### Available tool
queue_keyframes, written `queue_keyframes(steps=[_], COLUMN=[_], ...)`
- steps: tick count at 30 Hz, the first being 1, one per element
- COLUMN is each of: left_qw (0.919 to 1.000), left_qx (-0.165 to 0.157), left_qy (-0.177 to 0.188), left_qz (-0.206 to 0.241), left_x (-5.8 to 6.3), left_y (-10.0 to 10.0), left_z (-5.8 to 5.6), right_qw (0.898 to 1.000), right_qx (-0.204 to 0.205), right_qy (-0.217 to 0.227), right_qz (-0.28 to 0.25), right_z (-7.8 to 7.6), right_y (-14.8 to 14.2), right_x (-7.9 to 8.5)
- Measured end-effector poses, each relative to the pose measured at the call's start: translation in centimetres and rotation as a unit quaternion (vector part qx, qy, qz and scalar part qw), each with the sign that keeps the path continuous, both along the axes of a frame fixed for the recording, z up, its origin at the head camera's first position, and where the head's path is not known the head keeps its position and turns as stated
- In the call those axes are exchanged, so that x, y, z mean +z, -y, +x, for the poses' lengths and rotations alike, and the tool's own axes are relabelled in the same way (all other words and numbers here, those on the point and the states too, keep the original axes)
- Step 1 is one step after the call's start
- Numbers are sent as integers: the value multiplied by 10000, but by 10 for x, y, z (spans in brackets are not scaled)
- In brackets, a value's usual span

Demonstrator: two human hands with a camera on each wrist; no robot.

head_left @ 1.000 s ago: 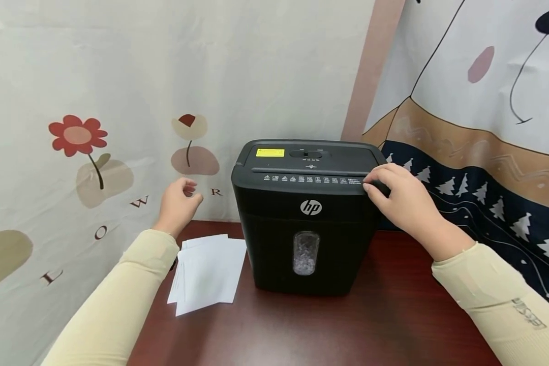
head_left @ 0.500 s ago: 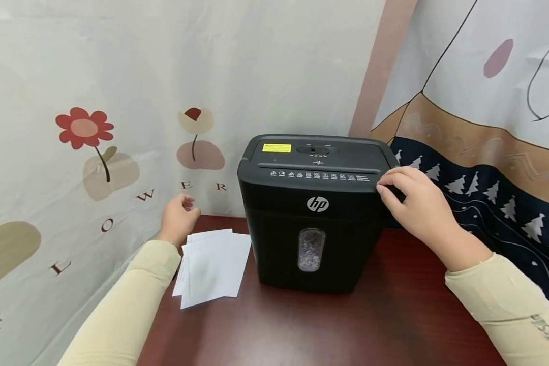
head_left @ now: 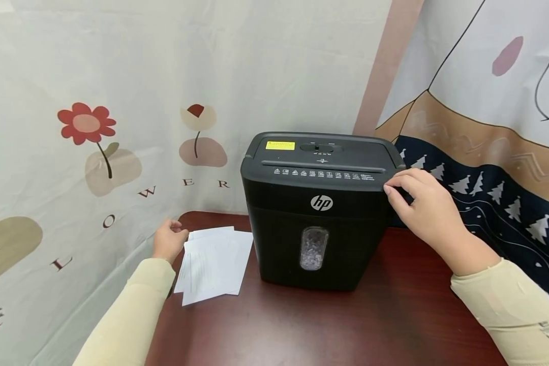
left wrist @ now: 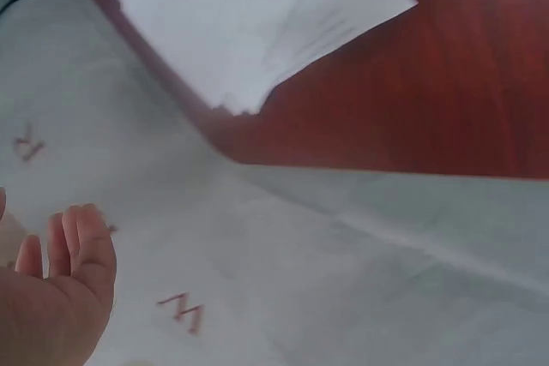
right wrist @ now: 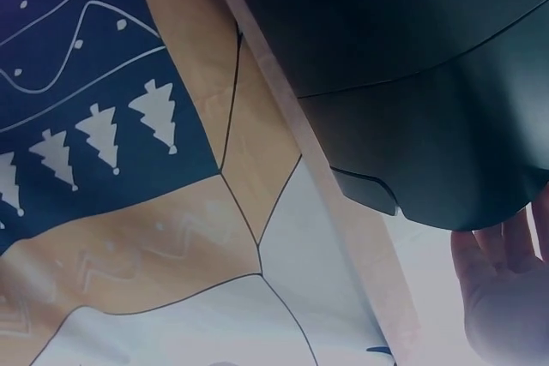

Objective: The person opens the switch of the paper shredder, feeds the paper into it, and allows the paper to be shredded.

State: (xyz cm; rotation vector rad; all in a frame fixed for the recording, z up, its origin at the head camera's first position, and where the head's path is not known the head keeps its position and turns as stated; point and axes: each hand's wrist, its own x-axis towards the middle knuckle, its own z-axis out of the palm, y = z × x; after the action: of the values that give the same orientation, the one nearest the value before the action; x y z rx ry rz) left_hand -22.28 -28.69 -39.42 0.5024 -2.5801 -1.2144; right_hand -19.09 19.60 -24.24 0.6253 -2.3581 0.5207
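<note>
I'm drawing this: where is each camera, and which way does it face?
On the head: faces forward and down at shredder, paper, table; left grip, right grip, sleeves show.
On left wrist: faces paper and table; left grip shows.
On right wrist: faces shredder and cloth; right grip shows.
Head and left wrist share the paper.

Yellow label on the shredder illegible, paper sheets partly beyond the left wrist view's edge

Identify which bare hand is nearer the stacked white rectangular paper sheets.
The left hand, beside the white paper sheets; the right hand is at the right end of the black boxy shredder.
</note>
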Motion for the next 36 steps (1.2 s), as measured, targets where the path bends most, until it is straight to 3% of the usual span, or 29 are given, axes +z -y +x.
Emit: queue_keyframes(steps=[10,22,26,30,36], left_qw=[9978,9902,9879,9821,9775], left_qx=[419,734,690,445,422], left_qy=[513,1143,1309,1721,2064], left_qz=[32,-314,-454,-621,-57], left_x=[-31,-62,-67,-69,-76], left_y=[18,20,20,20,16], left_z=[14,44,49,53,67], right_qw=[9999,9999,9998,9998,9998], right_qx=[-55,-44,-65,-83,-42], right_qy=[38,49,50,43,63], right_qz=[-94,-149,-163,-161,-172], right_z=[1,1,1,1,1], right_y=[-1,1,1,1,1], right_x=[-1,-1,-1,0,-1])
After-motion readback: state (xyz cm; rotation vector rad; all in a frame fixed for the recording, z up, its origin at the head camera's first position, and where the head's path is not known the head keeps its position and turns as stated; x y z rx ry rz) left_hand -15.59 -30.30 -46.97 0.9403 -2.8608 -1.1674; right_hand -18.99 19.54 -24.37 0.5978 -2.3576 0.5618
